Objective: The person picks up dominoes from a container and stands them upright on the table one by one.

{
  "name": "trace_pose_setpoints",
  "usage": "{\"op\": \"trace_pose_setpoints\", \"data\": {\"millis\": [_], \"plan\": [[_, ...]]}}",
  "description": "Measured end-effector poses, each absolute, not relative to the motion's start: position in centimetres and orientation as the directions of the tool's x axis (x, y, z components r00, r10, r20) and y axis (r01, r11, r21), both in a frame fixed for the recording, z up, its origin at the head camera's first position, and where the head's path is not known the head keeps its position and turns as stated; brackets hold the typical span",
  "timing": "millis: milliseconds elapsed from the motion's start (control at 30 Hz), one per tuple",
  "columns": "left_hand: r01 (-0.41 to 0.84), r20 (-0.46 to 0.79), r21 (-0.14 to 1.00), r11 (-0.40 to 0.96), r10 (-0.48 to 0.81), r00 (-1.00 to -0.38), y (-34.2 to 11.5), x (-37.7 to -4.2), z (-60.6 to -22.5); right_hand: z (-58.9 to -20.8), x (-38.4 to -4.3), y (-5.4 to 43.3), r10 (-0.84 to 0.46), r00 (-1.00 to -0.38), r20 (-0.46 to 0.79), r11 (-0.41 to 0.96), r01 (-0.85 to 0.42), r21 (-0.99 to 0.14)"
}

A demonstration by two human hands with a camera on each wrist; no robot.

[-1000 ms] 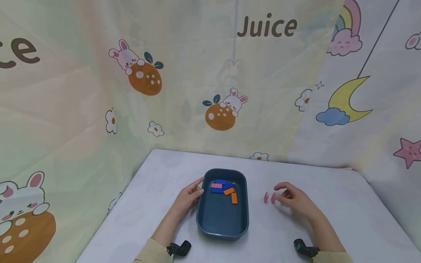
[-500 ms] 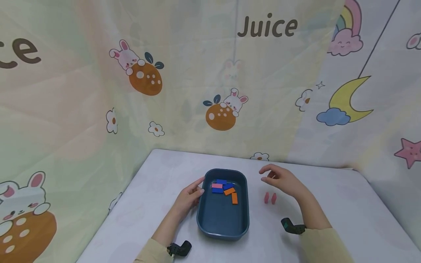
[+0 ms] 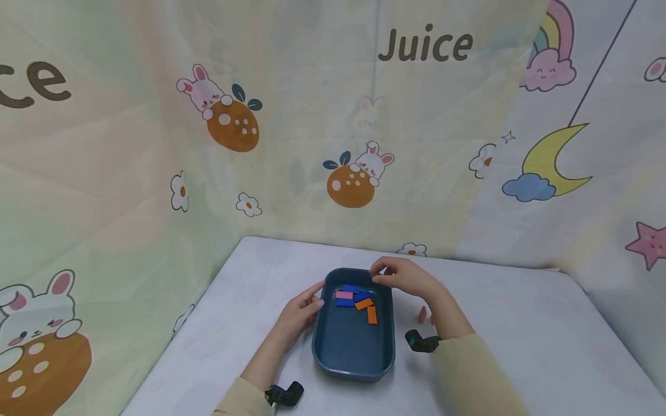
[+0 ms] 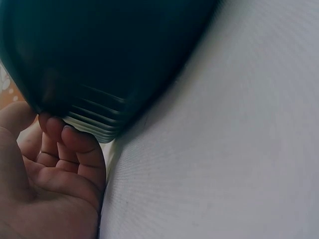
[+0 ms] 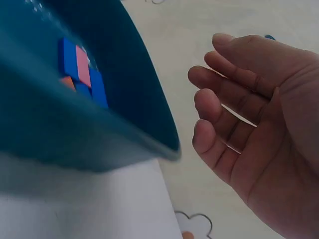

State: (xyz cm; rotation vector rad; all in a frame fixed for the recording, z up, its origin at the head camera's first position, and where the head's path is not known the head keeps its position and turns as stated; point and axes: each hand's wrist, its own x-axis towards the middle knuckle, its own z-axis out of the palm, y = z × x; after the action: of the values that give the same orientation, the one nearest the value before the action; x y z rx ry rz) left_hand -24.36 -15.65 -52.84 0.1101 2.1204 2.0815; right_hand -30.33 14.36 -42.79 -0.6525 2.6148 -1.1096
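Observation:
A dark blue plastic bin (image 3: 354,349) holds several small rectangular blocks: blue (image 3: 344,303), orange (image 3: 372,315) and a pink one (image 3: 344,294). At its left side my left hand (image 3: 298,316) grips the rim, the thumb on top and the fingers curled against the ribbed outer wall (image 4: 94,112) in the left wrist view. My right hand (image 3: 404,278) hovers at the far right corner; the right wrist view shows its fingers (image 5: 232,94) loosely bent with nothing between them, apart from the bin. Two pink blocks (image 3: 422,315) stand on the table, partly hidden by the right forearm.
The white table (image 3: 520,346) has its far edge against a hanging cartoon-print cloth (image 3: 291,115). Black wrist devices sit on the left wrist (image 3: 284,394) and right wrist (image 3: 422,341).
My right hand has left its place beside the pink blocks and moved up and left to the bin's far right corner. The left hand and the bin stay put.

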Motion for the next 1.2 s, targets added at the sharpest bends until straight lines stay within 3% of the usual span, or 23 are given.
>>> {"op": "trace_pose_setpoints", "data": {"millis": [433,867,1200], "plan": [[-0.063,-0.065,0.998,0.015,0.179,-0.982,-15.9,-24.3,-52.8,-44.2,-31.9,8.2,-0.567,-0.820,-0.073,0.588,-0.341,-0.734],[-0.052,-0.052,0.999,0.005,0.206,-0.977,-15.8,-24.3,-52.9,-47.5,-32.0,6.0,-0.512,-0.840,-0.180,0.650,-0.242,-0.720],[-0.055,-0.055,0.998,0.007,0.205,-0.977,-15.8,-24.5,-53.1,-48.5,-31.6,5.6,-0.491,-0.851,-0.185,0.697,-0.257,-0.670]]}}
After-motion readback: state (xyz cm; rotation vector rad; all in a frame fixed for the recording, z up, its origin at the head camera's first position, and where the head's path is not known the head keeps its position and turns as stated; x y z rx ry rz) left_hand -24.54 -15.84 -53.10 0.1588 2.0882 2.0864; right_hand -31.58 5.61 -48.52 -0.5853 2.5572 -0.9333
